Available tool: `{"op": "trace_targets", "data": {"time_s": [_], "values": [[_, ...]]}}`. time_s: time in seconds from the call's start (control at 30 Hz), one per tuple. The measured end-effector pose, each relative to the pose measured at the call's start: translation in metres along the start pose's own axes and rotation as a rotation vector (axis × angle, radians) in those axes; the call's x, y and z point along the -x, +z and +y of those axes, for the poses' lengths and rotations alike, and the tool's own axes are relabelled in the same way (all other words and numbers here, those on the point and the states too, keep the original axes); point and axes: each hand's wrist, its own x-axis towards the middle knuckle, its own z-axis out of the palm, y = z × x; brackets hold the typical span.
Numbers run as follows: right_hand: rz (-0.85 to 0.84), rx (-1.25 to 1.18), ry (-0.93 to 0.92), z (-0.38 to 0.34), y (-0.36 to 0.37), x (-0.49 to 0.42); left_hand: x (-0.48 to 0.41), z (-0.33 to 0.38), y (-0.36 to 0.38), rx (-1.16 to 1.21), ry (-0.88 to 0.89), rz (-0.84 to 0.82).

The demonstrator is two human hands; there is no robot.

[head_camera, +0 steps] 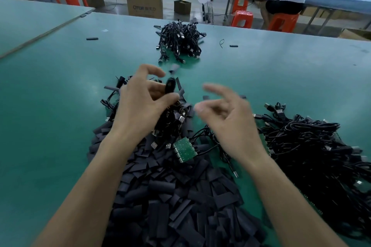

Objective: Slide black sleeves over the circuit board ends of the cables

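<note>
At centre the left hand point(140, 102) pinches one black sleeve point(171, 86) above the sleeve heap point(170, 196) on the green surface point(50, 106), the blurred right hand point(230, 122) seemingly released, one cable pile point(311, 146) at right, a second cable pile point(180, 44) upper centre.

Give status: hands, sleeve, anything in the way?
Left hand pinches black sleeve. Right hand empty, fingers loosely curled, blurred. Circuit board bare on sleeve pile, cables tangled beside it.

The sleeve heap point(180, 196) lies nearest on the table point(50, 106), right cable pile point(311, 146) beside it, far cable pile point(180, 44) behind.
</note>
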Motion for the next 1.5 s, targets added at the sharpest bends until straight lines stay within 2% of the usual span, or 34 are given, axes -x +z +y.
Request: {"op": "trace_targets", "data": {"time_s": [0.07, 0.1, 0.13, 0.2, 0.37, 0.43, 0.53, 0.6, 0.73, 0.9, 1.0, 1.07, 1.13, 1.27, 1.5], "values": [[-0.336, 0.239, 0.009, 0.001, -0.001, 0.003, 0.000, -0.005, 0.002, -0.102, 0.022, 0.177], [-0.491, 0.366, 0.012, 0.002, 0.000, 0.004, 0.000, -0.008, 0.004, -0.188, 0.042, 0.215], [-0.599, 0.490, 0.008, 0.005, 0.003, 0.005, 0.001, -0.012, 0.007, -0.297, 0.061, 0.218], [-0.673, 0.690, -0.027, 0.011, 0.011, 0.009, 0.005, -0.021, 0.012, -0.506, 0.083, 0.165], [-0.602, 0.787, -0.130, 0.014, 0.014, 0.011, 0.005, -0.023, 0.011, -0.695, 0.040, 0.173], [-0.593, 0.765, -0.151, 0.012, 0.013, 0.009, 0.004, -0.021, 0.010, -0.743, -0.002, 0.092], [-0.415, 0.621, -0.164, 0.009, 0.009, 0.006, 0.003, -0.019, 0.011, -0.733, -0.101, -0.065], [-0.277, 0.488, -0.123, 0.009, 0.002, 0.002, 0.003, -0.019, 0.011, -0.774, -0.083, -0.154], [-0.237, 0.281, -0.077, 0.012, -0.009, -0.004, 0.003, -0.021, 0.011, -0.834, -0.051, -0.275], [-0.298, 0.177, -0.072, 0.014, -0.012, -0.001, 0.010, -0.022, 0.018, -0.710, 0.166, 0.042], [-0.229, 0.094, -0.067, 0.016, -0.010, -0.002, 0.010, -0.013, 0.019, -0.500, 0.215, 0.128], [-0.191, -0.023, -0.032, 0.016, -0.010, -0.003, 0.010, -0.002, 0.019, -0.213, 0.173, 0.082], [-0.174, -0.128, -0.019, 0.015, -0.010, -0.004, 0.011, 0.008, 0.019, 0.022, 0.126, -0.064], [-0.152, -0.290, -0.055, 0.016, -0.011, -0.007, 0.016, 0.012, 0.023, 0.182, 0.080, -0.295], [-0.207, -0.395, 0.045, 0.023, -0.014, -0.006, 0.016, 0.006, 0.028, 0.344, -0.011, -0.374]]}}
